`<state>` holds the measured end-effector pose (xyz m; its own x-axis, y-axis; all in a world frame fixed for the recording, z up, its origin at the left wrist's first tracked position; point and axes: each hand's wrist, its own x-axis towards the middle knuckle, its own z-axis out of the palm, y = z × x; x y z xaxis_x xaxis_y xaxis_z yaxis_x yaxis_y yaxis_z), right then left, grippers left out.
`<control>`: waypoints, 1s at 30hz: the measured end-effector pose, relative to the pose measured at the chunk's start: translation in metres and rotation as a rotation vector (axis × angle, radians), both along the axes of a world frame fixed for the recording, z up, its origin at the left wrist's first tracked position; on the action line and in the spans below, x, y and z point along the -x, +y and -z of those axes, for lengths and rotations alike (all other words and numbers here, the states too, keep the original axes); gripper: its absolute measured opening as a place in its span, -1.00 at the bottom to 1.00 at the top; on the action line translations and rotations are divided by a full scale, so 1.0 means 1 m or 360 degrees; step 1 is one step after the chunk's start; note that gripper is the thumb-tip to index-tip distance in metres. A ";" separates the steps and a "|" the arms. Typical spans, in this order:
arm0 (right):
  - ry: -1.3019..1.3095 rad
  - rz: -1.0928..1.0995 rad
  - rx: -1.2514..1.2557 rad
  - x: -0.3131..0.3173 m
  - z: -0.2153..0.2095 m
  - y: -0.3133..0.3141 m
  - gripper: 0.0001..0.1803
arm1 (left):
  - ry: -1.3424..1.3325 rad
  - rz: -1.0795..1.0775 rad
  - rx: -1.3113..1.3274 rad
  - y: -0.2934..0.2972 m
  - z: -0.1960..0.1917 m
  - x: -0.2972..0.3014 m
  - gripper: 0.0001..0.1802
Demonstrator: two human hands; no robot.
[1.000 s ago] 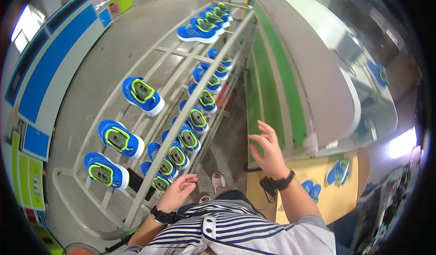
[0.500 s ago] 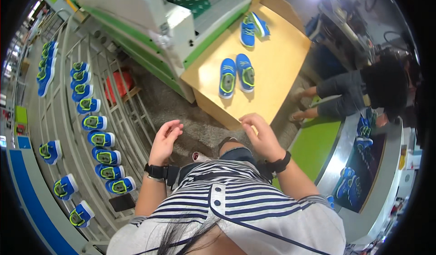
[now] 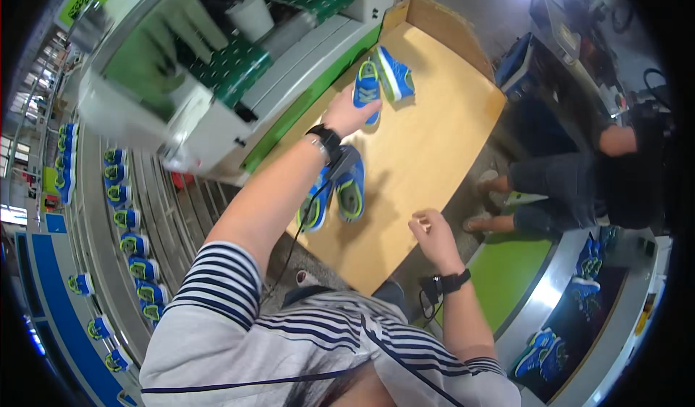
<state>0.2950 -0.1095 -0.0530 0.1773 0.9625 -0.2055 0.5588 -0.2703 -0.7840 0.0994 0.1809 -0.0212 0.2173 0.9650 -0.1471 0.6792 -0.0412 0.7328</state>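
Observation:
My left hand [image 3: 349, 111] reaches far over the table and closes around the toe end of a blue sneaker [image 3: 368, 81] with lime-green trim. Beside that shoe, another blue sneaker [image 3: 395, 72] lies tipped on its side, its pale sole edge showing. Nearer to me stands a pair: the right sneaker [image 3: 352, 193] shows much of its opening, while my forearm and a black wrist device partly cover the left sneaker [image 3: 314, 208]. My right hand [image 3: 434, 240] hovers over the table's near right edge, fingers curled in, nothing visible in them.
The wooden table [image 3: 434, 128] has a raised back edge. A machine [image 3: 304, 66] with a green patterned belt stands along its left. Racks at left hold several blue sneakers [image 3: 134, 244]. A co-worker [image 3: 557, 182] stands at right, near a counter with more sneakers [image 3: 539, 353].
I have moved closer to the table. My left hand has gone forward and taken hold of a far sneaker. My right hand has shifted slightly right, its fingers now more curled.

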 end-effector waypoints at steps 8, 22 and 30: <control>0.1434 0.0689 0.0304 -0.062 0.082 0.328 -0.38 | 0.0110 -0.0278 0.0155 0.083 0.097 -0.054 0.05; 0.0025 0.0602 -0.0452 -0.050 0.082 0.125 -0.09 | 0.0416 0.1557 0.0162 0.037 0.040 -0.005 -0.25; 0.0331 0.1431 -0.0225 -0.026 0.048 -0.017 -0.23 | -0.0385 0.0923 -0.0108 -0.042 0.021 -0.041 -0.26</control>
